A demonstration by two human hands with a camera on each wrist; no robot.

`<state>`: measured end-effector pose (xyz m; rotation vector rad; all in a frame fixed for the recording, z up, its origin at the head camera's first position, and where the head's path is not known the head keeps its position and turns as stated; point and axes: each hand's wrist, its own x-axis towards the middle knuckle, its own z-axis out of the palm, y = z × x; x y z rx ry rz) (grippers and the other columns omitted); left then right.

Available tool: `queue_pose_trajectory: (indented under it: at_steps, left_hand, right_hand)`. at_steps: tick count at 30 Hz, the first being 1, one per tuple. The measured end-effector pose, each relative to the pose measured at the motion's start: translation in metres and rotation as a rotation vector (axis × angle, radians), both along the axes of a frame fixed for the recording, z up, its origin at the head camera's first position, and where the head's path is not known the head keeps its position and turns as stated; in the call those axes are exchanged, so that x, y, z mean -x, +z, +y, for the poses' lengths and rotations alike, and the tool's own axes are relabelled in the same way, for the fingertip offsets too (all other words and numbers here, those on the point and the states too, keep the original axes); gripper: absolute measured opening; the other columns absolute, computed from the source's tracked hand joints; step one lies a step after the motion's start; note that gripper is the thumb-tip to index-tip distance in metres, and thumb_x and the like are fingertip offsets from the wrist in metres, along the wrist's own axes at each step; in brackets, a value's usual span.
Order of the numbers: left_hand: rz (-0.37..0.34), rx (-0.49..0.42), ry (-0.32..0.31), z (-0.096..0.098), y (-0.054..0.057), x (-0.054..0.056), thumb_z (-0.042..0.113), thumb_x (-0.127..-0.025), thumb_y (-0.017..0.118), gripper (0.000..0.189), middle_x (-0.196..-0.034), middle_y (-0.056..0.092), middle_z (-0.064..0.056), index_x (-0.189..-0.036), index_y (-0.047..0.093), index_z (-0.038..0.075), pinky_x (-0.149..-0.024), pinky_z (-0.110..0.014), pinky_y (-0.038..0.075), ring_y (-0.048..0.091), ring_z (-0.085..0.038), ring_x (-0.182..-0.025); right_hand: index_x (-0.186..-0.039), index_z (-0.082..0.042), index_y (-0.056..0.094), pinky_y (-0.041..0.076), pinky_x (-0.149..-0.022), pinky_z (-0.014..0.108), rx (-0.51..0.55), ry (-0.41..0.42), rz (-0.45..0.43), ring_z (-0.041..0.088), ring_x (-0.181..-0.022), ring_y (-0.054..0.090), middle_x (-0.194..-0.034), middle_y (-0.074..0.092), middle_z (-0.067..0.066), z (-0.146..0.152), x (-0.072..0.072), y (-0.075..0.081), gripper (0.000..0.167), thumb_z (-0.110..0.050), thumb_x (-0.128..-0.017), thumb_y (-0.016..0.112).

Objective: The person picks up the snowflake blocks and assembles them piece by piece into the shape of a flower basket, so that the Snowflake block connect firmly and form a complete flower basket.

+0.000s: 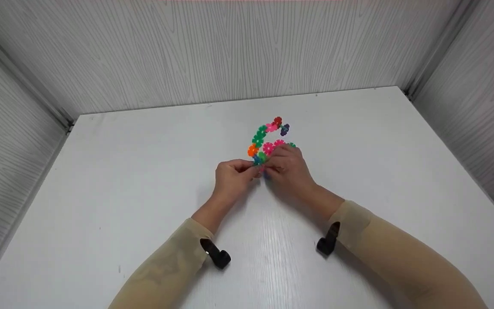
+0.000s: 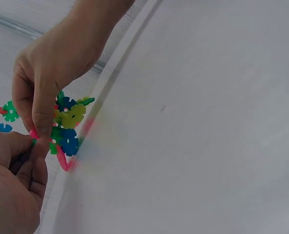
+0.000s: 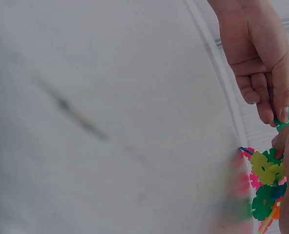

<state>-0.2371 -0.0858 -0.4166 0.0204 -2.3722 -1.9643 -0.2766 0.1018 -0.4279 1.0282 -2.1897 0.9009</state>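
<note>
A chain of colourful plastic snowflake discs [image 1: 258, 140] curves up from between the two hands over the white table. Its far end carries red and dark purple discs. My left hand [image 1: 232, 177] pinches the chain's near end between thumb and fingers. A green disc [image 3: 285, 122] shows at the left fingertips in the right wrist view. From the other side, my right hand [image 1: 289, 169] pinches the assembly, its fingertips close to the left ones. Yellow discs [image 2: 72, 116] and blue discs [image 2: 69, 142] stick out beside the right fingers in the left wrist view. The fingers hide the joint between them.
The white table [image 1: 122, 193] lies under both forearms. Grey wood-grain panels [image 1: 230, 51] rise behind it and along both sides. A black strap end [image 1: 217, 254] hangs at the left wrist, and another black strap end [image 1: 328, 240] at the right.
</note>
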Motion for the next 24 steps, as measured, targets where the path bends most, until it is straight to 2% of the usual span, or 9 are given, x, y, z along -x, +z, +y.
queue_pose_trajectory:
  at_steps: [7,14,18,21,24]
  left_hand:
    - [-0.019,-0.068,-0.026,0.001,-0.001,0.0,0.01,-0.098,0.078,0.011,-0.095,0.078,-0.01,-0.104,0.083,0.003,-0.085,-0.028,0.062,0.076,-0.024,-0.09]
    - [-0.008,-0.072,-0.02,0.002,-0.005,0.002,0.013,-0.098,0.079,0.013,-0.096,0.078,-0.008,-0.107,0.083,0.005,-0.084,-0.028,0.062,0.076,-0.022,-0.09]
    - [0.002,-0.052,-0.033,-0.002,-0.006,0.003,0.011,-0.099,0.077,0.015,-0.099,0.077,-0.009,-0.111,0.082,0.004,-0.085,-0.029,0.062,0.076,-0.022,-0.09]
    - [-0.004,-0.007,-0.039,-0.007,-0.005,0.006,0.011,-0.1,0.076,0.016,-0.102,0.075,-0.008,-0.114,0.081,0.005,-0.085,-0.029,0.062,0.076,-0.022,-0.092]
    - [-0.012,0.035,-0.055,-0.016,-0.003,0.01,0.012,-0.101,0.074,0.016,-0.104,0.074,-0.008,-0.116,0.08,0.006,-0.087,-0.03,0.062,0.075,-0.021,-0.094]
  right_hand:
    - [-0.087,-0.007,0.084,0.046,-0.084,0.048,0.01,0.0,-0.012,0.029,-0.099,0.065,-0.093,0.077,0.005,0.001,-0.002,-0.001,0.005,-0.011,-0.09,0.086]
    - [-0.09,-0.005,0.084,0.047,-0.087,0.051,-0.032,-0.022,0.001,0.031,-0.103,0.065,-0.095,0.077,0.007,0.004,-0.002,0.003,0.009,-0.012,-0.087,0.089]
    - [-0.1,-0.005,0.083,0.046,-0.098,0.055,-0.056,-0.004,-0.04,0.032,-0.114,0.063,-0.103,0.079,0.008,0.015,-0.004,0.008,0.021,-0.018,-0.086,0.091]
    - [-0.104,-0.005,0.083,0.045,-0.105,0.052,-0.017,0.024,-0.071,0.031,-0.117,0.062,-0.107,0.079,0.008,0.027,-0.005,0.014,0.024,-0.02,-0.087,0.091]
    - [-0.103,-0.004,0.082,0.051,-0.101,0.047,0.047,0.005,-0.072,0.029,-0.112,0.064,-0.103,0.079,0.008,0.043,-0.003,0.018,0.019,-0.018,-0.091,0.087]
